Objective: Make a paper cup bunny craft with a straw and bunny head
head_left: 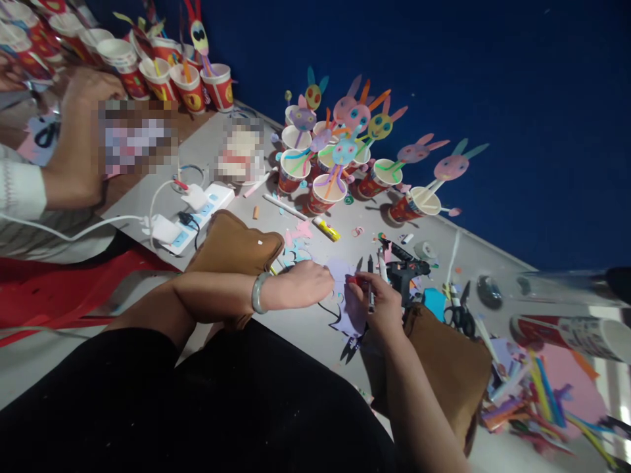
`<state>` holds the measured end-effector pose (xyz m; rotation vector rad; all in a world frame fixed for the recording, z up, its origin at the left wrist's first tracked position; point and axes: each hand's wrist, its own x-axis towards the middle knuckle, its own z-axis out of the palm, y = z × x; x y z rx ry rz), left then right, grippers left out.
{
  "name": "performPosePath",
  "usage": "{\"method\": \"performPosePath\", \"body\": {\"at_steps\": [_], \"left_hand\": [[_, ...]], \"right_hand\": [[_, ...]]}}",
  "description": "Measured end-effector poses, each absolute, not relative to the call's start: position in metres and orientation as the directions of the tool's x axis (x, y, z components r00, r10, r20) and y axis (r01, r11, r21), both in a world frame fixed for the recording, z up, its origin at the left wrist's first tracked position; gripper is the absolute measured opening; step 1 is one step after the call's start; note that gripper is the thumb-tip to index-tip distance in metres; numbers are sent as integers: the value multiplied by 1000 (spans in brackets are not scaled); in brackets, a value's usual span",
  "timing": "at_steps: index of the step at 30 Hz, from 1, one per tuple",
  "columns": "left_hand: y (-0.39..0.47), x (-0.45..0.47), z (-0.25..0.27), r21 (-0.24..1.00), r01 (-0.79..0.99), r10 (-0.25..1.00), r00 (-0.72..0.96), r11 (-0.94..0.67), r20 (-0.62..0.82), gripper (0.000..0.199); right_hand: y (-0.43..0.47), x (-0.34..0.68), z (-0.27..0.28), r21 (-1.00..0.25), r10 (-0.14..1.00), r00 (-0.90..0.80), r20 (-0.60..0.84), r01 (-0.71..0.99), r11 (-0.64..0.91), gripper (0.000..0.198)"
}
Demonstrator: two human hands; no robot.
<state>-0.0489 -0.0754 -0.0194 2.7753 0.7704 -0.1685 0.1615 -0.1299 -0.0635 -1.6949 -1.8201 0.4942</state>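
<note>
My left hand [300, 284], with a jade-coloured bangle [258, 293] on its wrist, lies flat at the left edge of a sheet of purple paper [340, 266]. Its fingers are stretched out and hold nothing visible. On the paper's other side, my right hand [385, 303] is closed around a marker pen [371, 301]. A small red piece, perhaps the pen's cap or tip, shows by the fingertips. Dark curved lines mark the paper, and its lower edge looks jagged. Just right of this hand sits a black glue gun [407, 272].
Red paper cups [328, 194] with rabbit-faced spoons stand along the back. A yellow glue stick [326, 228], black scissors [461, 318] and paper scraps lie around. A power strip [202, 217] is at left, near another person's arm [79, 151]. Brown cushions [448, 374] flank me.
</note>
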Motion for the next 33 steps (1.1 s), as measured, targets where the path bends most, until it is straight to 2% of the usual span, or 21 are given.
{"method": "performPosePath", "body": {"at_steps": [9, 13, 16, 22, 24, 28, 33], "left_hand": [[-70, -52, -9, 199, 599, 544, 794, -775, -270, 17], [-70, -53, -12, 186, 590, 544, 802, -785, -247, 14], [-71, -54, -15, 179, 575, 548, 817, -798, -179, 20], [-75, -53, -34, 273, 315, 314, 948, -909, -49, 22], [-75, -54, -39, 282, 288, 287, 957, -915, -46, 22], [-74, -56, -38, 269, 359, 344, 933, -894, -101, 26], [-71, -57, -30, 243, 466, 437, 884, -851, -168, 47]], "right_hand": [[-133, 162, -63, -656, 987, -8, 158, 746, 111, 20], [-139, 156, -54, -637, 984, -34, 176, 758, 140, 19], [-143, 150, -49, -634, 983, -22, 183, 762, 135, 20], [-148, 155, -45, -655, 958, 171, 232, 755, 24, 24], [-150, 159, -44, -663, 940, 226, 256, 749, 1, 27], [-154, 165, -43, -700, 912, 324, 252, 712, -60, 29], [-157, 164, -40, -713, 894, 379, 240, 693, -103, 27]]}}
